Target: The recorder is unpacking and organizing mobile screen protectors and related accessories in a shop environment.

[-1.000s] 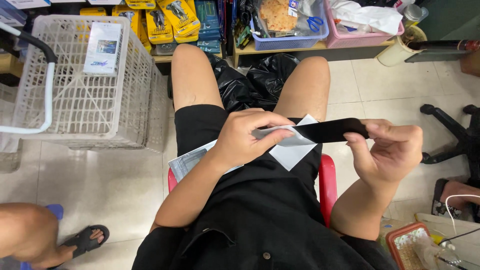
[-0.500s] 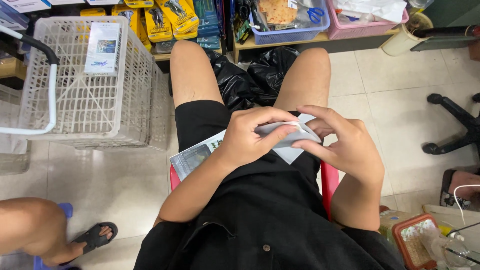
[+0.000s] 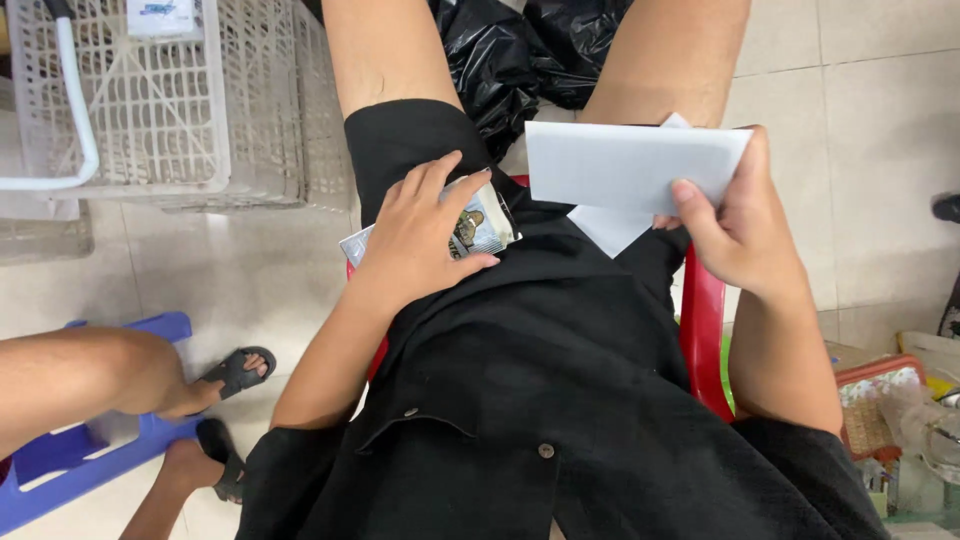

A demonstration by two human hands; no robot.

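I sit on a red chair (image 3: 703,320) in black clothes. My right hand (image 3: 738,228) holds a flat white rectangular packet (image 3: 625,165) over my right thigh, thumb on its lower edge. A second white sheet (image 3: 608,228) lies under it on my lap. My left hand (image 3: 422,232) rests flat on a printed card pack (image 3: 488,222) lying on my left thigh, fingers spread over it.
A white plastic basket (image 3: 150,110) with a small box inside stands at the left. A black plastic bag (image 3: 520,55) lies between my legs on the tiled floor. Another person's legs in sandals (image 3: 238,372) and a blue stool (image 3: 60,455) are at lower left. A red tray (image 3: 880,410) sits at the right.
My hands have come apart: the right one has lifted the white packet to the right, the left has dropped onto the printed pack on my thigh. The dark strip seen earlier is gone from view.
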